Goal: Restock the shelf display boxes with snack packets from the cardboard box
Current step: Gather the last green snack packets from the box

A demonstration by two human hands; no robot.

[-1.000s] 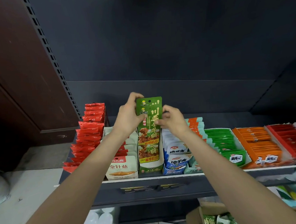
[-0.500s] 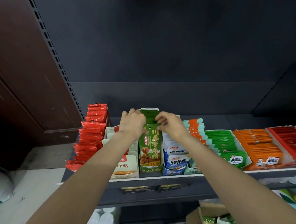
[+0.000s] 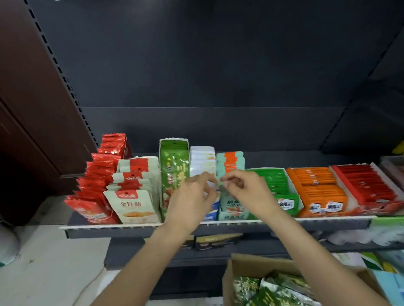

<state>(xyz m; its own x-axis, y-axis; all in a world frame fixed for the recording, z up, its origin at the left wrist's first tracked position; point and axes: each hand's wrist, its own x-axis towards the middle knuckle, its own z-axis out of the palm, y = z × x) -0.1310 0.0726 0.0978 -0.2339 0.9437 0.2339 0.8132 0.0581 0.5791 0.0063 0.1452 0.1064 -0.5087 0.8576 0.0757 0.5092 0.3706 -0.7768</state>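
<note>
Both grips hold nothing: our left hand (image 3: 189, 201) and right hand (image 3: 248, 192) hover with fingers loosely curled in front of the shelf (image 3: 106, 228) display boxes. Beside the left hand, the green display box (image 3: 174, 154) stands upright with green packets seated in it. We judge one placement complete and the step in hand to be the return for stock. The next move calls for reaching down to the cardboard box (image 3: 230, 276), where green snack packets (image 3: 271, 295) lie loose.
</note>
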